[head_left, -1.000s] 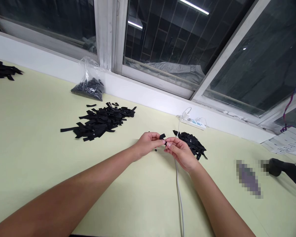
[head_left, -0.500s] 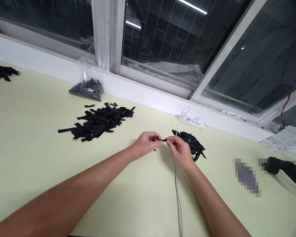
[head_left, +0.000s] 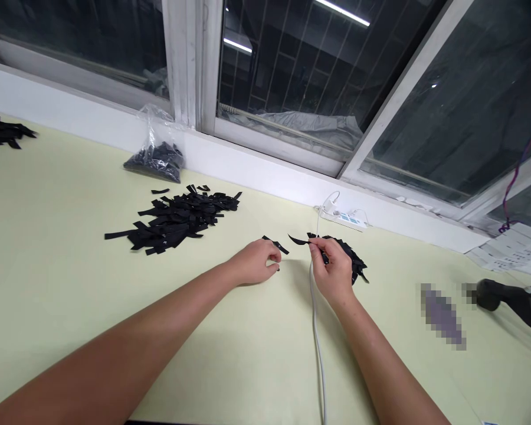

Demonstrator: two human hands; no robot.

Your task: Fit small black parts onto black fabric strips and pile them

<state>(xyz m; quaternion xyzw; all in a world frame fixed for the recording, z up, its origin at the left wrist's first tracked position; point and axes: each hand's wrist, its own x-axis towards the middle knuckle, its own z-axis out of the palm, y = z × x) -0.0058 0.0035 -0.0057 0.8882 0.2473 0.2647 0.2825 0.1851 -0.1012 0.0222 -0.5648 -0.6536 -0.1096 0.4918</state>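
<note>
Head view: the left hand (head_left: 252,264) rests on the tabletop (head_left: 71,283), its fingers (head_left: 272,255) curled together on a black strip (head_left: 277,245) whose end pokes out just beyond them. The right hand (head_left: 334,268) pinches a second strip (head_left: 298,240) between thumb and forefinger; it juts toward the left hand, the two strips apart. Just behind the right fingers lies a small pile (head_left: 351,257). A white cable (head_left: 316,330) runs under the right wrist. Well left of the left fingers sits a large pile (head_left: 177,218), with a bag (head_left: 157,156) behind it.
</note>
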